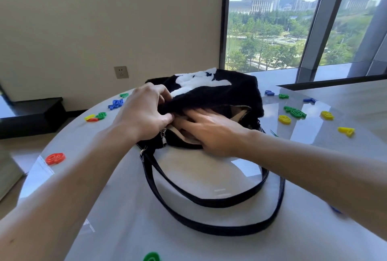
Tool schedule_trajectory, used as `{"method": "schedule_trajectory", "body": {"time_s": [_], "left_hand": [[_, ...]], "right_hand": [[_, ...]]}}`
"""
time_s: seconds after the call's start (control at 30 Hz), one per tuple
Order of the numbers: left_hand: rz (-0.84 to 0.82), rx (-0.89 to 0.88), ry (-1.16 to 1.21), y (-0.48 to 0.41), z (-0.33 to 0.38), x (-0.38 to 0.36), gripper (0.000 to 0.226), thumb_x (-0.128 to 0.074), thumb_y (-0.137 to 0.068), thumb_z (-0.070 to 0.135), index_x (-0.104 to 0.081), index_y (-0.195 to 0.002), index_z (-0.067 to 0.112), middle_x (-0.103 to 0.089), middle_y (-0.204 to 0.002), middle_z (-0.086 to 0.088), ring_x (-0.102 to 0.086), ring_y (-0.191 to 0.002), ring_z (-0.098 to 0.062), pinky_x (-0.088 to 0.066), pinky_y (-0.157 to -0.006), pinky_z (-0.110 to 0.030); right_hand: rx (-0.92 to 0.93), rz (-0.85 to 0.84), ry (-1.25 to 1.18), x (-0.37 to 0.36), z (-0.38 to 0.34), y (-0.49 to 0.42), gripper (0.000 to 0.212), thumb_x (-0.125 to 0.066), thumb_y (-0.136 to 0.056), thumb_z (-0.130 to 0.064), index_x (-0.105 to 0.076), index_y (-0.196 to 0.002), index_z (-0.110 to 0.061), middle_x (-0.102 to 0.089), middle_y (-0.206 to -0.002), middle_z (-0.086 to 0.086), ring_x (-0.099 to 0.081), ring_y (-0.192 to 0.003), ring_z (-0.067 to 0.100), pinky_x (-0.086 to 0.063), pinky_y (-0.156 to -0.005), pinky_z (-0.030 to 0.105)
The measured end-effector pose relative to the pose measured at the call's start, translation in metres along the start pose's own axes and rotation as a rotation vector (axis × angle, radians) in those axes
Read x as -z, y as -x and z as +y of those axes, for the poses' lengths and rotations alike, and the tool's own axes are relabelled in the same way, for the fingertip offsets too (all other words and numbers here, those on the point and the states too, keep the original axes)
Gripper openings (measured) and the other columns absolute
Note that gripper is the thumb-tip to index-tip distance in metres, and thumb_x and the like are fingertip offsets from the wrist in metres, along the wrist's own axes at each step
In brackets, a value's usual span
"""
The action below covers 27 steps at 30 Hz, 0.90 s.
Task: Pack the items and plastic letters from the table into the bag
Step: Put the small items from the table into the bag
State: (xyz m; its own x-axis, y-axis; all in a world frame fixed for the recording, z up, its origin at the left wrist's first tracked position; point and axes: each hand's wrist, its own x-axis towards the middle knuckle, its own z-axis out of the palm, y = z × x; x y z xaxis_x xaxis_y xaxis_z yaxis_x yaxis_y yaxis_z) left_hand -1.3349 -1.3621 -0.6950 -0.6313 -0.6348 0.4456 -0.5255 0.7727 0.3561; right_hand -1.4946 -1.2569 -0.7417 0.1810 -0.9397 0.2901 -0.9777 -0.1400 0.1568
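Observation:
A black fluffy bag with a white patch lies on the white round table, its zip open and beige lining showing. My left hand grips the upper edge of the opening and holds it up. My right hand reaches into the opening with its fingers stretched flat; whatever is under them is hidden. Plastic letters lie scattered: a red one at the left, blue ones, yellow ones and green ones at the right.
The bag's two black straps loop over the table toward me. A green letter sits at the near edge. A beige wall with a socket stands behind, a large window at the right.

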Motion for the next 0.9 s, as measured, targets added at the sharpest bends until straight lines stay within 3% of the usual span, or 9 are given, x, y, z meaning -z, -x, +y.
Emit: {"method": "schedule_trajectory", "body": {"time_s": [0.07,0.13,0.2,0.23,0.3,0.37,0.53,0.77,0.9], "left_hand": [[-0.071,-0.052,-0.03,0.0,0.0,-0.002,0.049,-0.076,-0.076,0.021,-0.06,-0.122,0.027,-0.056,-0.114,0.002,-0.051,-0.107,-0.018,-0.042,-0.088,-0.033],[-0.162,-0.085,-0.049,0.0,0.001,-0.005,0.06,-0.074,-0.078,0.019,-0.054,-0.134,0.03,-0.05,-0.125,0.003,-0.045,-0.119,-0.019,-0.042,-0.099,-0.039],[-0.245,-0.104,-0.084,0.0,0.001,-0.01,0.059,-0.072,-0.081,0.02,-0.054,-0.136,0.03,-0.05,-0.126,0.004,-0.045,-0.12,-0.019,-0.042,-0.102,-0.042],[-0.277,-0.108,-0.113,0.001,0.001,-0.012,0.055,-0.071,-0.082,0.022,-0.056,-0.135,0.03,-0.051,-0.123,0.004,-0.046,-0.119,-0.019,-0.043,-0.101,-0.042],[-0.313,-0.112,-0.173,0.001,0.001,-0.016,0.046,-0.069,-0.084,0.025,-0.059,-0.129,0.03,-0.051,-0.117,0.006,-0.047,-0.115,-0.017,-0.045,-0.097,-0.043],[-0.319,-0.125,-0.239,0.0,0.001,-0.02,0.04,-0.067,-0.085,0.027,-0.059,-0.123,0.032,-0.049,-0.109,0.011,-0.046,-0.108,-0.014,-0.047,-0.093,-0.043],[-0.386,-0.123,-0.313,-0.003,0.002,-0.029,0.037,-0.06,-0.082,0.033,-0.05,-0.117,0.035,-0.044,-0.106,0.018,-0.045,-0.107,-0.011,-0.048,-0.089,-0.04],[-0.489,0.048,-0.162,-0.05,0.051,-0.005,0.023,-0.059,-0.084,0.044,-0.055,-0.103,0.031,-0.059,-0.103,0.01,-0.058,-0.099,-0.019,-0.051,-0.08,-0.038],[-0.601,0.17,-0.066,-0.08,0.084,0.023,0.03,-0.06,-0.087,0.042,-0.059,-0.113,0.026,-0.057,-0.116,0.007,-0.054,-0.112,-0.017,-0.05,-0.091,-0.04]], "right_hand": [[0.006,0.023,-0.036,0.007,-0.002,0.016,0.051,-0.043,-0.096,-0.013,-0.044,-0.147,-0.02,-0.042,-0.147,0.004,-0.045,-0.132,0.026,-0.046,-0.103,0.039],[0.026,0.09,-0.026,0.017,-0.002,0.028,0.034,-0.039,-0.093,-0.016,-0.065,-0.115,-0.014,-0.062,-0.118,0.003,-0.061,-0.104,0.026,-0.054,-0.08,0.042],[0.009,0.26,-0.031,0.027,0.002,0.036,0.026,-0.041,-0.089,-0.016,-0.067,-0.087,-0.011,-0.065,-0.085,0.0,-0.061,-0.075,0.024,-0.051,-0.067,0.039],[-0.022,0.345,-0.042,0.031,0.007,0.037,0.021,-0.046,-0.087,-0.013,-0.067,-0.084,-0.011,-0.065,-0.08,0.0,-0.06,-0.073,0.023,-0.05,-0.069,0.039],[-0.084,0.492,-0.056,0.034,0.021,0.032,0.016,-0.055,-0.083,-0.008,-0.068,-0.091,-0.011,-0.065,-0.09,0.0,-0.06,-0.086,0.022,-0.049,-0.08,0.036],[-0.153,0.534,-0.071,0.036,0.041,0.024,0.021,-0.058,-0.085,-0.015,-0.067,-0.104,-0.014,-0.061,-0.108,0.0,-0.055,-0.105,0.021,-0.042,-0.093,0.031],[-0.255,0.315,-0.172,0.018,0.078,0.002,0.04,-0.05,-0.099,-0.041,-0.057,-0.135,-0.026,-0.038,-0.157,-0.005,-0.03,-0.146,0.015,-0.02,-0.118,0.033],[-0.356,0.006,-0.237,0.016,0.075,-0.003,0.059,-0.052,-0.093,-0.038,-0.04,-0.149,-0.022,-0.023,-0.166,0.003,-0.012,-0.155,0.02,-0.009,-0.126,0.045],[-0.4,-0.225,-0.417,0.055,0.07,-0.007,0.065,-0.055,-0.09,-0.03,-0.031,-0.15,-0.024,-0.012,-0.168,0.004,-0.003,-0.156,0.023,-0.003,-0.125,0.043]]}}
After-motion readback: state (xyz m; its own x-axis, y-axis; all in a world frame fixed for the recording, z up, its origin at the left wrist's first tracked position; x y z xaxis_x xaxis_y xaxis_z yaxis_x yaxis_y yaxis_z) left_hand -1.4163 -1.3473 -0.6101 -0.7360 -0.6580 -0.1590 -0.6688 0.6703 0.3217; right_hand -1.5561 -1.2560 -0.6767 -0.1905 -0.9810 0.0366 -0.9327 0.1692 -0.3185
